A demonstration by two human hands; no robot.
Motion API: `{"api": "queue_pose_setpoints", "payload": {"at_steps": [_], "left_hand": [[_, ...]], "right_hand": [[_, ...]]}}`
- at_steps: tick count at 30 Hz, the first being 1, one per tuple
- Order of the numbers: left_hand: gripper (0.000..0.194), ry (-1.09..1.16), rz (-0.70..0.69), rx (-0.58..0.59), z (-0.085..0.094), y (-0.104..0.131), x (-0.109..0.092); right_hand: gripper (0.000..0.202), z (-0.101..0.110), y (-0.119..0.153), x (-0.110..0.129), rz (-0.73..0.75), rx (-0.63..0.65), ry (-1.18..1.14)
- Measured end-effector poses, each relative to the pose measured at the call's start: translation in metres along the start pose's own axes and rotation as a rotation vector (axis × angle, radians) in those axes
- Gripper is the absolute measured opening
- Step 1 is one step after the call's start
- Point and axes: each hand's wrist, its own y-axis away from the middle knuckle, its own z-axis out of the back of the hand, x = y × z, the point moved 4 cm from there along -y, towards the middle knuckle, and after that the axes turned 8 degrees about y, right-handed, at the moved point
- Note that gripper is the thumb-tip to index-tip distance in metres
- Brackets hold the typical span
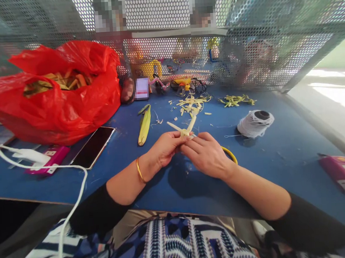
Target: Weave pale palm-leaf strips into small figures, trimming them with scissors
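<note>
Near the middle of the blue table, my left hand (168, 146) pinches a small piece of folded pale husk strips (185, 132), whose two longer ends stick up and outward. My right hand (204, 152) is closed against the same piece from the other side. A thin light-coloured bit shows between the right fingers; I cannot make out what it is. Part of a yellow loop (230, 155) shows beside my right wrist, the rest hidden behind the hand. To the left lies a yellow-green husk (144, 126). Pale strip scraps (192, 104) are scattered just beyond my hands.
A red plastic bag (98, 106) of dried husks fills the back left. In front of it are a phone (94, 147) and a white cable (77, 201). White thread spool (252, 125) and green scraps (236, 100) stand right. A perforated metal screen (159, 13) closes the back, people beyond it.
</note>
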Motion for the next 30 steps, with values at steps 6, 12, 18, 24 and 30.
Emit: {"api": "queue_pose_setpoints", "payload": {"at_steps": [6,12,18,24,30], "left_hand": [[0.014,-0.003,-0.057,-0.107,0.003,0.003,-0.012],[0.009,-0.013,-0.048,-0.095,0.0,0.005,-0.014],[0.01,0.019,-0.01,-0.082,-0.001,0.006,-0.02],[0.008,-0.102,0.003,-0.086,-0.002,0.006,-0.016],[0.007,-0.191,-0.036,-0.065,0.001,0.004,-0.017]], "right_hand": [[0.029,0.006,0.001,0.005,0.006,-0.12,-0.08],[0.024,0.014,0.001,-0.005,-0.029,-0.217,-0.223],[0.017,-0.008,0.012,-0.043,-0.778,0.089,-0.388],[0.02,-0.02,0.011,-0.042,-0.882,0.305,-0.682],[0.02,-0.011,0.011,-0.061,-0.835,0.336,-0.732]]}}
